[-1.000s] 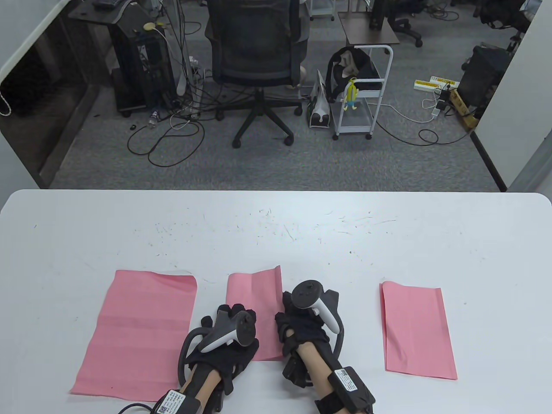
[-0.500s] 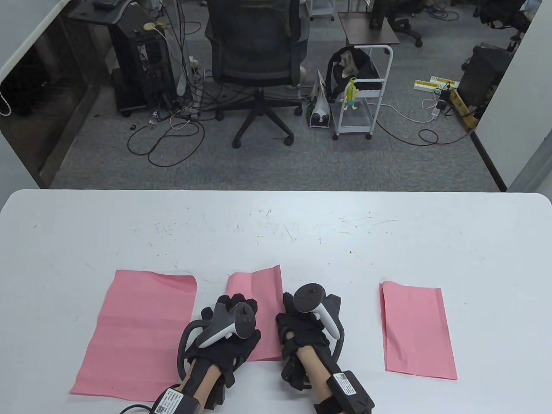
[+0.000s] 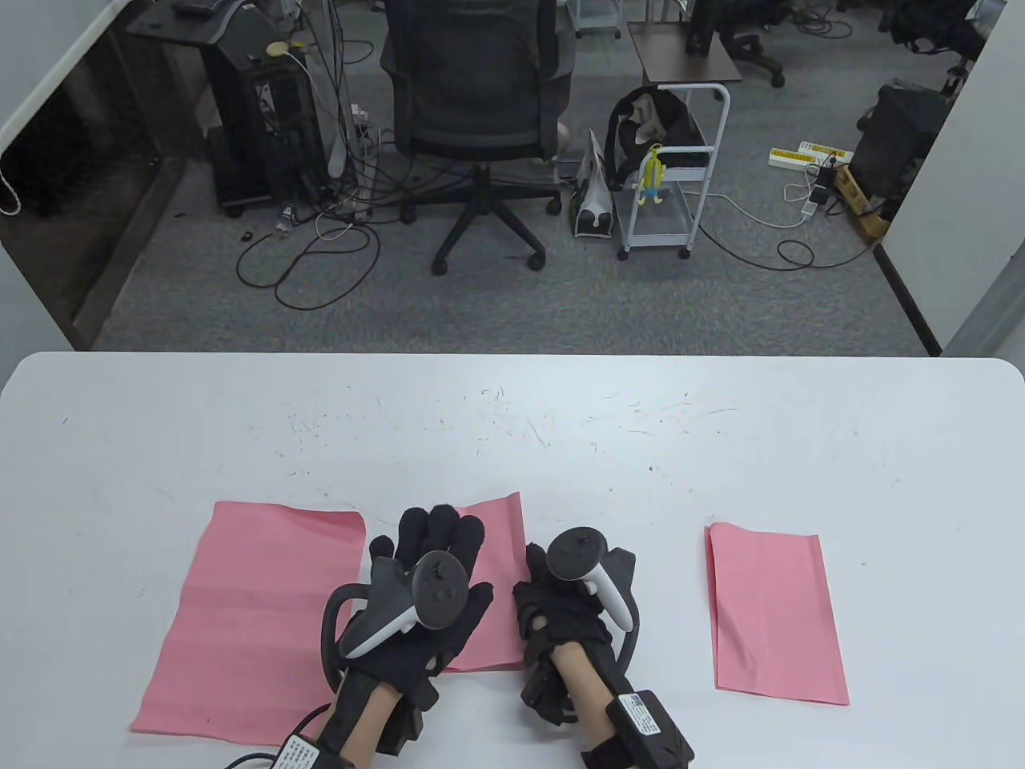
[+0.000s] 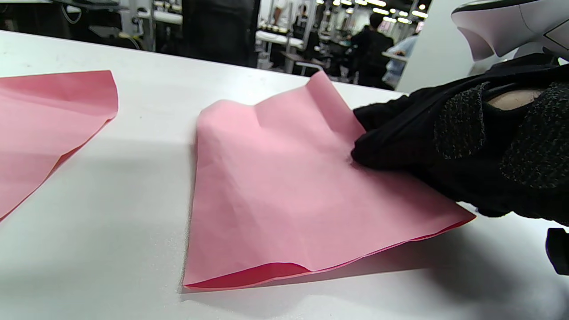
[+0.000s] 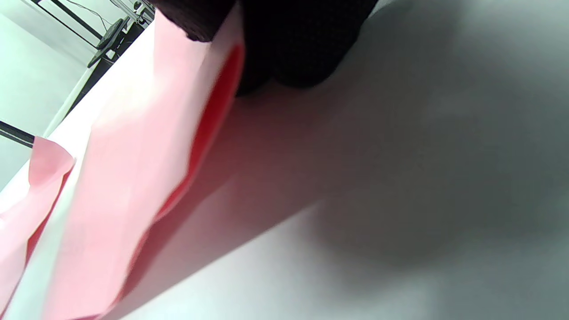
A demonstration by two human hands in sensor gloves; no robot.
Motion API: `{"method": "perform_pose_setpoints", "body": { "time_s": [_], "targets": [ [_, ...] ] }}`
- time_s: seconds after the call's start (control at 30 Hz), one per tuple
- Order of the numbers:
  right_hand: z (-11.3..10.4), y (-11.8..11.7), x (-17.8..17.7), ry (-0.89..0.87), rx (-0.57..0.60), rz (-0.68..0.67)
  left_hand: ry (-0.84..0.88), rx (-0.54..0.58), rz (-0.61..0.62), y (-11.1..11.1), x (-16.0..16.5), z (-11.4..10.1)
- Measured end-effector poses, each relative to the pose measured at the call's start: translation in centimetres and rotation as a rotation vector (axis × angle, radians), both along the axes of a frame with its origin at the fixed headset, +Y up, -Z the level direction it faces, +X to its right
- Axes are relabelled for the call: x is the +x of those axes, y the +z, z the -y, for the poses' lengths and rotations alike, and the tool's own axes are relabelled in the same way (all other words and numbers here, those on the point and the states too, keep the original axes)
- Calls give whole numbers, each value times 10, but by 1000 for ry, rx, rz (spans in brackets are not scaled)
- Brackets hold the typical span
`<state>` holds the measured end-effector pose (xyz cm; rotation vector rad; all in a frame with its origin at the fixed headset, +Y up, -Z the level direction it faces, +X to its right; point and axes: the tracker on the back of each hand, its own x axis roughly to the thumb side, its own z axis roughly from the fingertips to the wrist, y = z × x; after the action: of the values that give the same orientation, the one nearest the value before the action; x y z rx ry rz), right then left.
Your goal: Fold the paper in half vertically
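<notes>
While right fingers (image 4: 378, 149) press its edge, folded paper (image 3: 496, 561) underlies spread left fingers (image 3: 436, 533).

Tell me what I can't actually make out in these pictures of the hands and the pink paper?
- Middle pink sheet, table view: its left part and crease are hidden under the left hand.
- Right hand, table view: its fingertips are hidden by the tracker, so the grip on the sheet's right edge is unclear.
- Right wrist view: blurred and tilted; fingers cut off by the top edge.
- Left wrist view: the left hand is not visible.
</notes>
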<state>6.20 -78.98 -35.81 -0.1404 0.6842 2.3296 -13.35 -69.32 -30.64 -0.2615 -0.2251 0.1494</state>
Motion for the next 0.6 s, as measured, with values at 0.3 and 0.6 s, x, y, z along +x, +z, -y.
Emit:
{"method": "perform_pose_setpoints", "body": {
  "time_s": [0.3, 0.6],
  "targets": [
    [-36, 2, 67, -194, 46, 114, 17, 7, 16, 2, 0, -2],
    [-99, 31, 199, -57, 180, 284, 7, 6, 11, 2, 0, -2]
  ]
}}
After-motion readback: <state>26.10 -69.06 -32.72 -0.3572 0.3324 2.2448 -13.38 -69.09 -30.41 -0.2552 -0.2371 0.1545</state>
